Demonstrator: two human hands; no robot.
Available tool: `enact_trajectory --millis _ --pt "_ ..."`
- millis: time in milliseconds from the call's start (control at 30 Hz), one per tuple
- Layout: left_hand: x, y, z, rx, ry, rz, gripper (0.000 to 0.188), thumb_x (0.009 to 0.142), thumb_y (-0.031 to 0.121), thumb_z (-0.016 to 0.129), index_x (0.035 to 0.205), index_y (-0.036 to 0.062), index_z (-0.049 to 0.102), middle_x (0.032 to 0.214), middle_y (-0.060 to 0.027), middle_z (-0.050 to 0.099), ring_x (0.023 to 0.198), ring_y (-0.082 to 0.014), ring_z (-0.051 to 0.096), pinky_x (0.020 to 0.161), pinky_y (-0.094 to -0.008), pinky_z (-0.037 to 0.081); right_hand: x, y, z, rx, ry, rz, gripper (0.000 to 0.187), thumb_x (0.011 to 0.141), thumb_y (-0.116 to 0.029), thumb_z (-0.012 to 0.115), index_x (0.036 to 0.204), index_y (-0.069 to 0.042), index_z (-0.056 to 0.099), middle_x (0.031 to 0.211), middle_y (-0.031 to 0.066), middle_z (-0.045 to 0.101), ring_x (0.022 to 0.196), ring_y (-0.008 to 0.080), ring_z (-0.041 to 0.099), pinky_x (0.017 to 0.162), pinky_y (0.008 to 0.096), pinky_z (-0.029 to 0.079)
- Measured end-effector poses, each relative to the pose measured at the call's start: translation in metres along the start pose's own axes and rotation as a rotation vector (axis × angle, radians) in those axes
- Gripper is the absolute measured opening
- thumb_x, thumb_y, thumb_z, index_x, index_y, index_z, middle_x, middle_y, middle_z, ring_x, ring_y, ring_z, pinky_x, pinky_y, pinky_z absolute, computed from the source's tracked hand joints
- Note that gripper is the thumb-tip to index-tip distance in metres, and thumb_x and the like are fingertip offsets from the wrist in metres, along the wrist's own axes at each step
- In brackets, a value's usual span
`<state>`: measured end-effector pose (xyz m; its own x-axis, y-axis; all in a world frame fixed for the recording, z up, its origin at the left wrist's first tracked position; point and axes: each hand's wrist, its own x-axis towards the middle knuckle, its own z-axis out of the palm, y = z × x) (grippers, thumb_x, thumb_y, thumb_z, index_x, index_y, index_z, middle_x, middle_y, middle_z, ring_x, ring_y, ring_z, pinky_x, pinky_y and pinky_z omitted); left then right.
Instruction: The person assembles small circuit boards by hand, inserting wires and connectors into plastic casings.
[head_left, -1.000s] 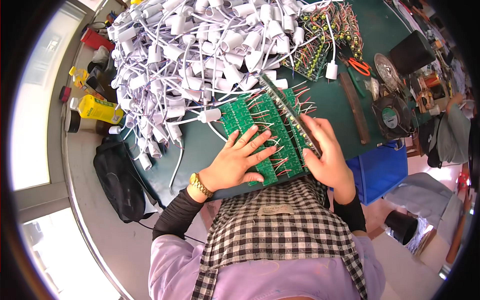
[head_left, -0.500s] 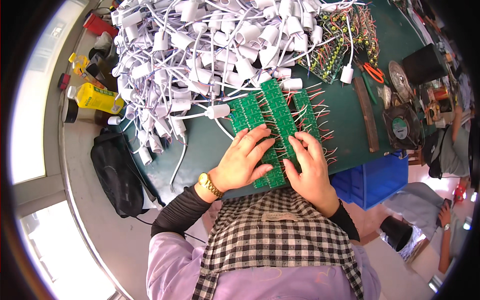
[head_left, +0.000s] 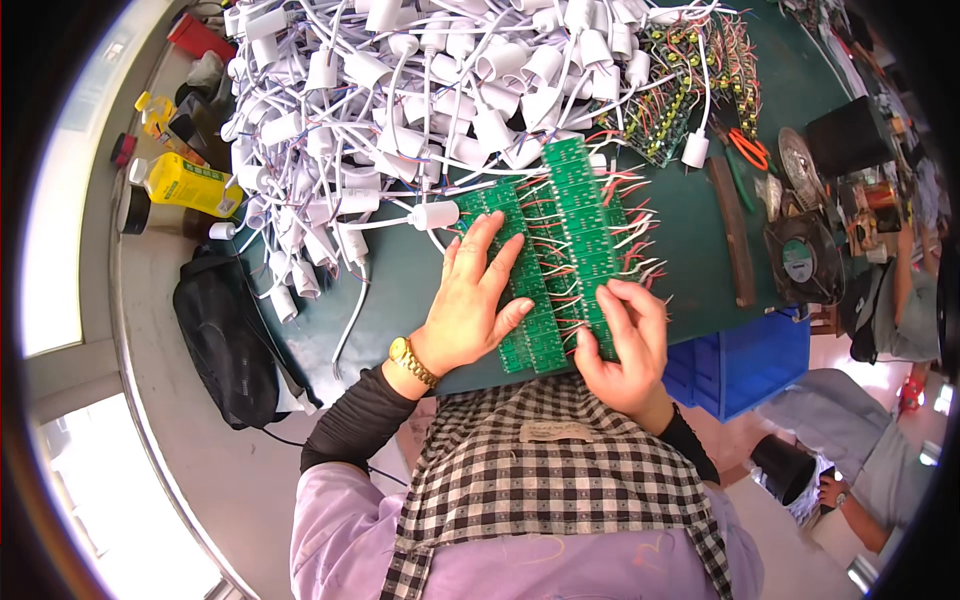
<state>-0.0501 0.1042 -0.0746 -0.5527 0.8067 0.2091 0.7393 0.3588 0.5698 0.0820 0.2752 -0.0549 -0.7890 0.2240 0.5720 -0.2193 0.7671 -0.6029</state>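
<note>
My left hand (head_left: 468, 305) lies with its fingers stretched over a long green circuit board panel (head_left: 500, 212) at the table's front edge. My right hand (head_left: 625, 345) pinches the near end of another green circuit board strip (head_left: 582, 205) between thumb and fingers. That strip lies over further boards, partly covering them. Short red and white wires (head_left: 632, 235) stick out from the boards' sides, mostly on the right. A white lamp socket (head_left: 435, 215) with its cable sits just beyond my left fingertips.
A big heap of white lamp sockets with cables (head_left: 400, 140) fills the far left. Wired boards (head_left: 660, 130), orange-handled pliers (head_left: 748, 148), a wooden bar (head_left: 732, 230) and a fan (head_left: 800, 255) lie to the right. A blue crate (head_left: 755, 365) stands below the table edge; a black bag (head_left: 225, 340) is left.
My right hand has moved slightly right and nearer, and the strip it holds has shifted right, exposing wires between the boards. My left hand has slid left with its fingers straighter.
</note>
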Motion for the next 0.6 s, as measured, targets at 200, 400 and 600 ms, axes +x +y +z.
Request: enact_trajectory --millis 200,400,600 --pt "0.001 0.007 0.002 0.09 -0.036 -0.028 0.064 0.081 0.027 0.06 0.134 0.0013 0.035 0.142 -0.0213 0.025 0.131 -0.0409 0.024 0.103 -0.0567 0.02 -0.005 0.002 0.014 0.033 -0.221 0.089 0.056 0.068 -0.004 0.069 0.12 0.003 0.049 0.114 0.0173 0.046 0.094 0.0301 0.053 0.079 0.0356 0.047" --pt "-0.006 0.002 0.006 -0.234 0.139 -0.027 0.06 0.078 0.012 0.065 0.131 0.0023 0.039 0.14 -0.0227 0.027 0.132 -0.0378 0.025 0.103 -0.0494 0.027 0.002 0.009 0.012 0.095 -0.282 -0.064 0.046 0.068 -0.003 0.068 0.111 0.004 0.054 0.116 0.0189 0.047 0.098 0.0317 0.055 0.081 0.0358 0.049" --pt "-0.001 0.014 0.008 -0.164 0.403 -0.07 0.053 0.07 -0.002 0.066 0.119 0.0036 0.047 0.128 -0.0195 0.036 0.119 -0.0339 0.037 0.098 -0.0402 0.035 0.003 0.01 0.009 0.118 -0.232 -0.076 0.033 0.068 -0.003 0.068 0.099 0.004 0.059 0.11 0.018 0.055 0.091 0.0302 0.06 0.076 0.0341 0.051"
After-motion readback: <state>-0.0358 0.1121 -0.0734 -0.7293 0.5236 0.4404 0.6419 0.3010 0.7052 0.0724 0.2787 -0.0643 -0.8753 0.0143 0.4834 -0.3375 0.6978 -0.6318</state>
